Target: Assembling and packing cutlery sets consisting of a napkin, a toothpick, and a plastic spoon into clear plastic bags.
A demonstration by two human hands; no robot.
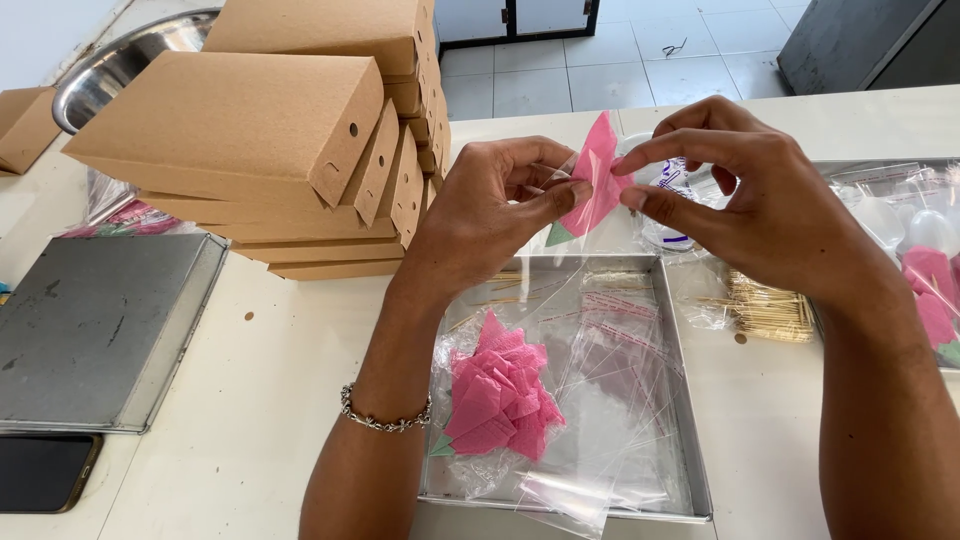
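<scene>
Fingers of left hand (490,205) and right hand (745,205) pinch a pink folded napkin (597,185), its long axis steeply tilted, green tip pointing down-left, above the metal tray (690,400).

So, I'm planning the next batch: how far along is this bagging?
Done: unclear, no filled sleeve visible. In hand: left hand and right hand hold one pink paper piece. Left: a pink pile and empty clear sleeves in the metal tray.

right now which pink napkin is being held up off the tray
The single folded pink napkin, pinched between left hand and right hand; the others lie bagged in trays.
</scene>
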